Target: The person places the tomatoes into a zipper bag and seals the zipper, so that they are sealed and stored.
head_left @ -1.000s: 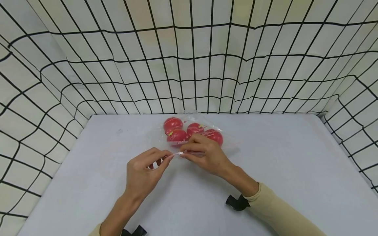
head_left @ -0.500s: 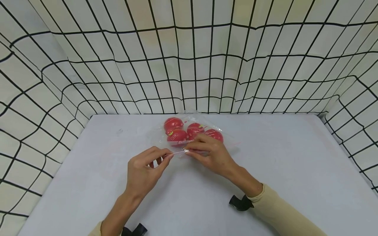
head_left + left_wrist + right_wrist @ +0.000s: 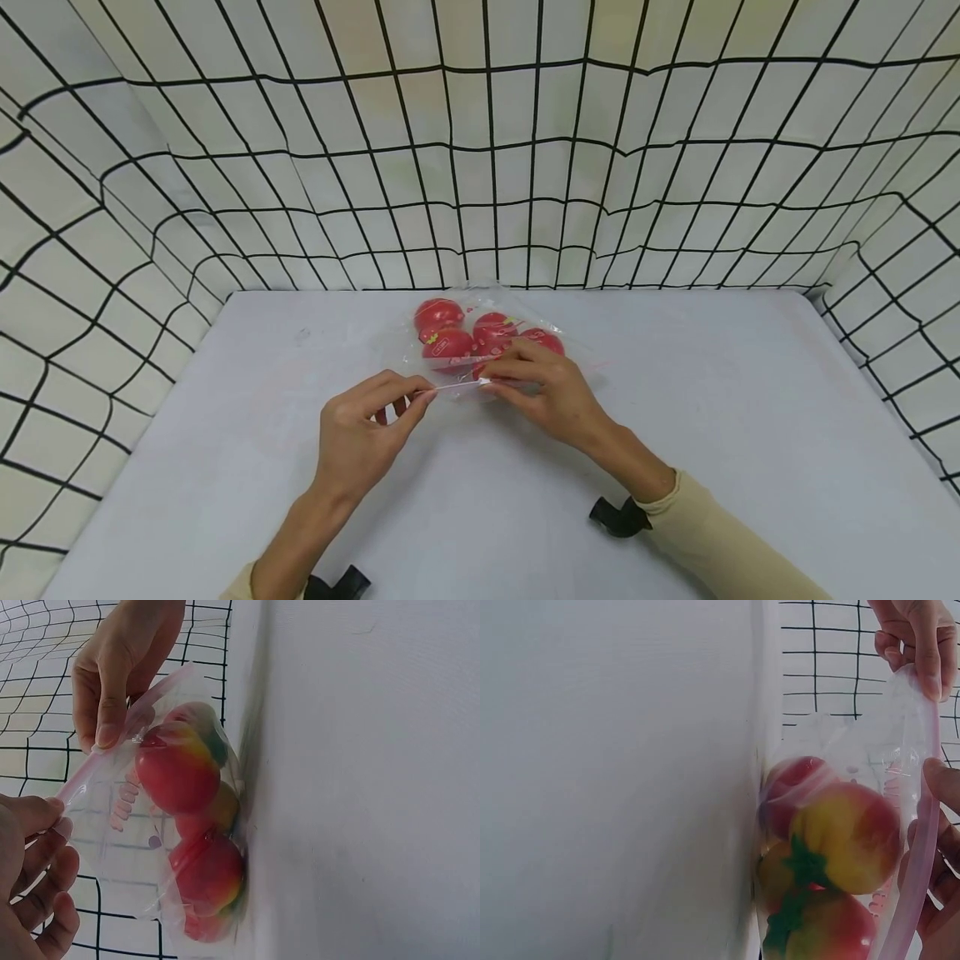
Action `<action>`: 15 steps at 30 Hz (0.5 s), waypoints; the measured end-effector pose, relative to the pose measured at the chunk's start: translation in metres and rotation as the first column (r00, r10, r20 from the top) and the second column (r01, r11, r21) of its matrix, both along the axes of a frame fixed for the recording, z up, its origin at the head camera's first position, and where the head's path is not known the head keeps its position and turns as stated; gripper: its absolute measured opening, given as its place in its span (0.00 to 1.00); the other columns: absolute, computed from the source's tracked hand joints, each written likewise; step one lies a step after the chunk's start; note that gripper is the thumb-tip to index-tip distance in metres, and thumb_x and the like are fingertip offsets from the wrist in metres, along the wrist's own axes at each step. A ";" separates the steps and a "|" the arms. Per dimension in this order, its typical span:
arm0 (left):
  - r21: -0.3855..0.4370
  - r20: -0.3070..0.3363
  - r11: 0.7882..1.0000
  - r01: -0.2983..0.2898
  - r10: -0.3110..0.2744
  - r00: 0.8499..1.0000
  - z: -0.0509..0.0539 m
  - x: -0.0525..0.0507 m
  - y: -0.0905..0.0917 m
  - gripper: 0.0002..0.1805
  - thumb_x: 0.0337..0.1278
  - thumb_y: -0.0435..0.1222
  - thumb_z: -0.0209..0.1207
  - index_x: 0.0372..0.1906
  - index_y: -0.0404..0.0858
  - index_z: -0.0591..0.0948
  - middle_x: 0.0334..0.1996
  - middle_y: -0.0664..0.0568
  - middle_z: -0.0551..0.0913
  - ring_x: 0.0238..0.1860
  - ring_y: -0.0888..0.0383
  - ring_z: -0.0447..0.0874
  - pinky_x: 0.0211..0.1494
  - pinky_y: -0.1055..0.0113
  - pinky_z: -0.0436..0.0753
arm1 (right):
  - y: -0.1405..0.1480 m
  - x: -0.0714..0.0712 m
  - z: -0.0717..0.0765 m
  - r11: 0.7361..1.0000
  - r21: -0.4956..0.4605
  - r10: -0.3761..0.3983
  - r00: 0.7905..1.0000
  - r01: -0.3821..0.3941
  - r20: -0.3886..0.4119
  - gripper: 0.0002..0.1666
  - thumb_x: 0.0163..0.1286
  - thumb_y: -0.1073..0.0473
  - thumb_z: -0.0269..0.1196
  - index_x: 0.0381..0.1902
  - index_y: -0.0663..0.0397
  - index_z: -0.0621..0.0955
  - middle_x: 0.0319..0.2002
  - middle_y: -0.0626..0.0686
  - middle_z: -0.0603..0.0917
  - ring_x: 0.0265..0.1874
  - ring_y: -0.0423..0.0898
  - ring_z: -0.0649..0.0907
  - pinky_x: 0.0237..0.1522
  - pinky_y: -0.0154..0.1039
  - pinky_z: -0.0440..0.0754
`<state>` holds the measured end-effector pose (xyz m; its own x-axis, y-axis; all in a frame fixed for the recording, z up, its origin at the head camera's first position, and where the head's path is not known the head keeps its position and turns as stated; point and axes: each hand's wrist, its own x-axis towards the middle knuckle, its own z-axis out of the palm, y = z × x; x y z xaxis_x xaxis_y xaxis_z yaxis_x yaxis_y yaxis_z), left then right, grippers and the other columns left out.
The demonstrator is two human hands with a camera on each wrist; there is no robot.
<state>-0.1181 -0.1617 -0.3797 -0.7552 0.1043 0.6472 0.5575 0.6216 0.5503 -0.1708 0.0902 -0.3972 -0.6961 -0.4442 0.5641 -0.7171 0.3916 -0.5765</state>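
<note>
A clear zip bag [image 3: 536, 317] lies at the table's far middle, its pink zip strip [image 3: 925, 844] facing me. Inside are several red-and-yellow, tomato-like fruits [image 3: 178, 769] with green leafy tops, plain in the right wrist view. My left hand [image 3: 363, 429] pinches the strip's left end between thumb and index finger, its other fingers loosely curled. Further right along the strip, my right hand [image 3: 551, 396] pinches a small white slider [image 3: 483, 381] with thumb and fingertips. The strip is taut between the hands. The right hand hides part of the bag and the rightmost fruit.
The white tabletop [image 3: 750, 433] spreads around both hands. Black wire mesh [image 3: 495, 175] stands behind the table and along both sides. A black camera mount [image 3: 621, 517] sits by the right wrist, another [image 3: 339, 583] by the left.
My right hand has moved right along the zip strip with the slider, lengthening the stretch of strip between the hands. My left hand has stayed nearly in place, and so has the bag.
</note>
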 end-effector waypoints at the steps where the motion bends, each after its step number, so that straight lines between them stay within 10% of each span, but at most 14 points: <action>1: 0.003 0.005 1.000 0.001 -0.001 1.000 0.000 0.000 0.000 0.10 0.49 0.31 0.78 0.37 0.46 0.93 0.24 0.60 0.86 0.26 0.67 0.77 0.25 0.77 0.76 | 0.001 0.000 0.000 1.000 0.004 -0.006 1.000 0.006 -0.001 0.19 0.58 0.65 0.78 0.49 0.50 0.91 0.43 0.50 0.87 0.43 0.43 0.84 0.42 0.38 0.91; 15: 0.021 0.025 1.000 0.004 -0.005 1.000 0.001 0.001 -0.003 0.08 0.51 0.33 0.77 0.38 0.46 0.93 0.24 0.60 0.86 0.27 0.68 0.76 0.25 0.78 0.75 | 0.012 0.000 -0.003 0.999 0.024 -0.039 0.999 0.038 0.016 0.18 0.60 0.63 0.77 0.50 0.51 0.91 0.46 0.51 0.87 0.48 0.46 0.84 0.49 0.42 0.91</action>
<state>-0.1167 -0.1652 -0.3788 -0.7707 0.0944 0.6301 0.5462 0.6072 0.5771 -0.1708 0.1021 -0.4004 -0.7220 -0.4299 0.5421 -0.6917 0.4326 -0.5782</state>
